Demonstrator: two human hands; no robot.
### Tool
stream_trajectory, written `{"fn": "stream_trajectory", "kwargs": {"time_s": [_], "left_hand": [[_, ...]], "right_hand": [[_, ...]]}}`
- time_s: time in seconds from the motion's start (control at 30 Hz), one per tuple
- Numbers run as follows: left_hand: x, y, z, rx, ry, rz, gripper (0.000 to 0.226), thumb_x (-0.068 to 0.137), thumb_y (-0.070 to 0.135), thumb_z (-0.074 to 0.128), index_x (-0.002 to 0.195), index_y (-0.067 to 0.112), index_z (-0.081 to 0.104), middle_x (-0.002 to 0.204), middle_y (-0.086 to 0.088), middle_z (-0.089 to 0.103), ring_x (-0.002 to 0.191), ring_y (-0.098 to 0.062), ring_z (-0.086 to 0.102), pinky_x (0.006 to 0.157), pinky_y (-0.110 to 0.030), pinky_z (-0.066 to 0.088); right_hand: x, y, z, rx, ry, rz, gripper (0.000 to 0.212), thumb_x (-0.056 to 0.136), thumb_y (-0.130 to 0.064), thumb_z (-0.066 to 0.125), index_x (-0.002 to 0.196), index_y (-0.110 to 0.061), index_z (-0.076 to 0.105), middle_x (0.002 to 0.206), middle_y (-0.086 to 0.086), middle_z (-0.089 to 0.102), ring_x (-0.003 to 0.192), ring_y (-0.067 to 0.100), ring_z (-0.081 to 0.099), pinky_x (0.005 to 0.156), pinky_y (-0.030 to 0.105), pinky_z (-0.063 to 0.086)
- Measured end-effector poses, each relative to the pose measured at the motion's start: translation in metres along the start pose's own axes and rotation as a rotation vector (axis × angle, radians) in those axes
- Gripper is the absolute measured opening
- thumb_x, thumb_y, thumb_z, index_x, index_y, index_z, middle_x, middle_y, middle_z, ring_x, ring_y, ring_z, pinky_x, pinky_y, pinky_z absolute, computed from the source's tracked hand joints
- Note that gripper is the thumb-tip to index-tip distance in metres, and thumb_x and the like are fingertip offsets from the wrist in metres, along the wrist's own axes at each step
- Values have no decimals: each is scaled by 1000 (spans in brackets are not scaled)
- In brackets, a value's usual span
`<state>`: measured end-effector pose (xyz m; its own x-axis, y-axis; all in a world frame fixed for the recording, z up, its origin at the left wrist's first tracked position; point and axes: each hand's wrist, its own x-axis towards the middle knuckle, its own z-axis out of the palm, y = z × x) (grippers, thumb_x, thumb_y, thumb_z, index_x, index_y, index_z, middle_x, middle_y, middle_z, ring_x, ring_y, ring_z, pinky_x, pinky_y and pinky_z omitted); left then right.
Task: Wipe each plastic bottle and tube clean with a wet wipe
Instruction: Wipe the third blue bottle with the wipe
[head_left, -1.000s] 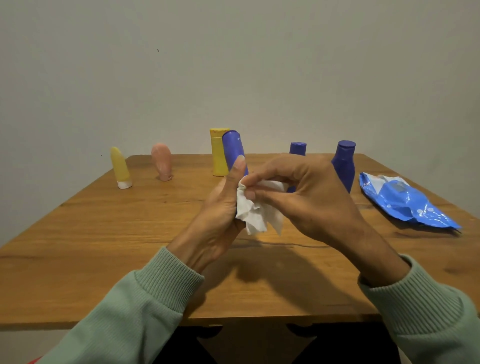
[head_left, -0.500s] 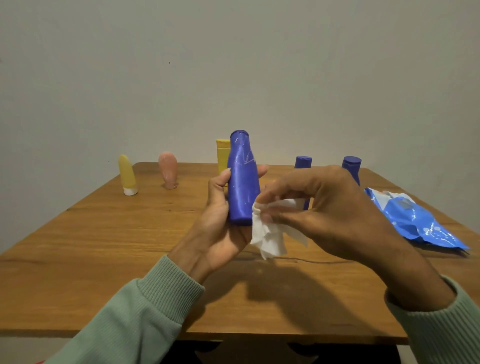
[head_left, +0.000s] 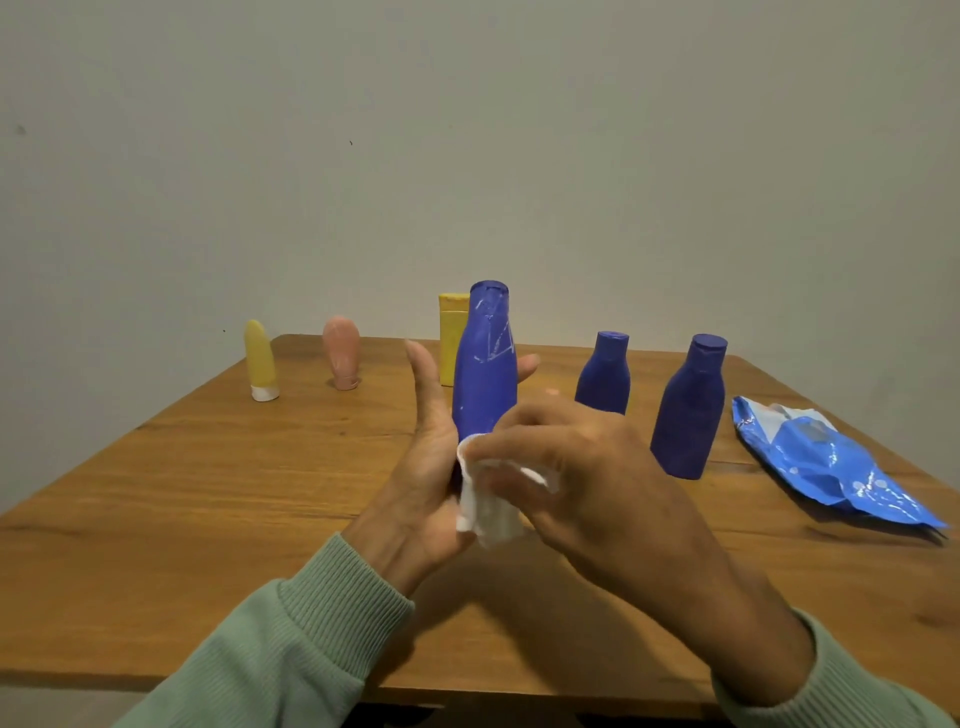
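Observation:
My left hand (head_left: 423, 467) holds a tall blue plastic bottle (head_left: 485, 369) upright above the table, thumb on its left side, fingertips showing past its right side. My right hand (head_left: 582, 473) pinches a crumpled white wet wipe (head_left: 483, 506) against the bottle's lower end. Two more blue bottles (head_left: 603, 375) (head_left: 688, 410) stand to the right. A yellow bottle (head_left: 451, 338) stands behind the held one. A yellow tube (head_left: 260, 361) and a pink tube (head_left: 341, 352) stand on their caps at the far left.
A blue wet-wipe packet (head_left: 826, 462) lies crumpled at the right of the wooden table (head_left: 208, 493). A plain grey wall rises close behind the table's far edge.
My right hand has slid the wipe down from the bottle's side to its lower end. The left hand keeps the bottle upright.

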<state>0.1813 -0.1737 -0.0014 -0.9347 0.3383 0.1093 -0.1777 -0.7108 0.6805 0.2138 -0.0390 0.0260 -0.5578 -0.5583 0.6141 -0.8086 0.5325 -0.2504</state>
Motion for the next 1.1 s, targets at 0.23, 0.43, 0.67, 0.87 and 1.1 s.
{"fn": "stream_trajectory", "kwargs": {"time_s": [0.23, 0.43, 0.67, 0.87, 1.1], "left_hand": [[1, -3, 2, -36, 33, 57, 97, 67, 87, 39, 122, 11, 67, 105, -16, 69, 96, -31, 67, 110, -55, 35], [0, -3, 5, -101, 69, 31, 93, 67, 86, 43, 111, 9, 72, 100, -14, 71, 91, -27, 71, 97, -44, 51], [-2, -5, 11, -85, 15, -96, 96, 60, 89, 51, 103, 4, 65, 83, -14, 67, 80, -24, 69, 81, -36, 58], [-6, -3, 22, -75, -94, -79, 66, 80, 64, 52, 78, -1, 63, 62, -16, 63, 56, -22, 67, 55, -30, 56], [-11, -16, 27, 275, 85, 36, 56, 80, 56, 47, 114, 14, 64, 96, -10, 74, 83, -20, 71, 74, -40, 59]], "right_hand": [[4, 13, -7, 106, 101, 69, 23, 78, -14, 72, 99, -21, 72, 93, -10, 68, 88, -1, 60, 76, 7, 46], [4, 16, -1, 134, 302, 116, 22, 76, -15, 73, 98, -19, 71, 94, -10, 68, 84, -10, 58, 74, 4, 46], [6, 12, -3, 102, 153, 9, 25, 78, -11, 73, 101, -22, 71, 92, -11, 65, 86, 2, 59, 77, 14, 49], [5, 16, 5, 123, 228, 27, 29, 76, -7, 74, 102, -19, 70, 95, -6, 65, 91, 4, 58, 81, 10, 47], [9, 20, 2, 126, 415, 76, 20, 77, -12, 73, 97, -12, 69, 92, -2, 69, 85, 1, 61, 79, 9, 48]]}}
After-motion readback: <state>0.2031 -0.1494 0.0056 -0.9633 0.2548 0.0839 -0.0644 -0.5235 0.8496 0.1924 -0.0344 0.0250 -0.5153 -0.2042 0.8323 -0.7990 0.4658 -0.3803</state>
